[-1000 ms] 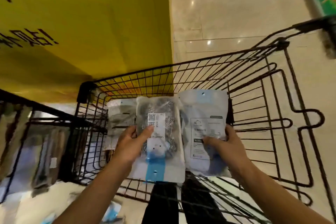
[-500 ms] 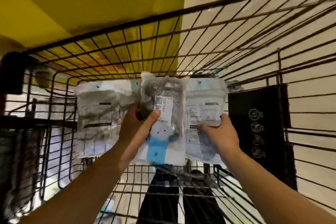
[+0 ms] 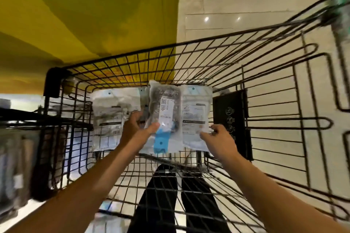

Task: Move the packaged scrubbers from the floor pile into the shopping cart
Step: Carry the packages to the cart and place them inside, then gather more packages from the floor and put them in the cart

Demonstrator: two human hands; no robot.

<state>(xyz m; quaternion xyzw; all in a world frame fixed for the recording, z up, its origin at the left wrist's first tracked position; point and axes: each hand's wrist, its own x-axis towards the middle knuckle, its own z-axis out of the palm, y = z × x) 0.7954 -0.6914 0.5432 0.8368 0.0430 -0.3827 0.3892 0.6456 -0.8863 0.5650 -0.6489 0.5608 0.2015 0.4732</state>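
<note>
While both hands (image 3: 181, 132) grip three scrubber packets (image 3: 164, 117) over the shopping cart (image 3: 265, 100), none is released; floor pile unseen.

Bright indoor light, glare spots on the floor (image 3: 246, 5), blurred and bowed frame edges

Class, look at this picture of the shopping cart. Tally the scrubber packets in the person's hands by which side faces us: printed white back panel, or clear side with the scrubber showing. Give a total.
Printed white back panel: 2, the left packet and the right packet
Clear side with the scrubber showing: 1, the middle packet
Total: 3 packets
</note>
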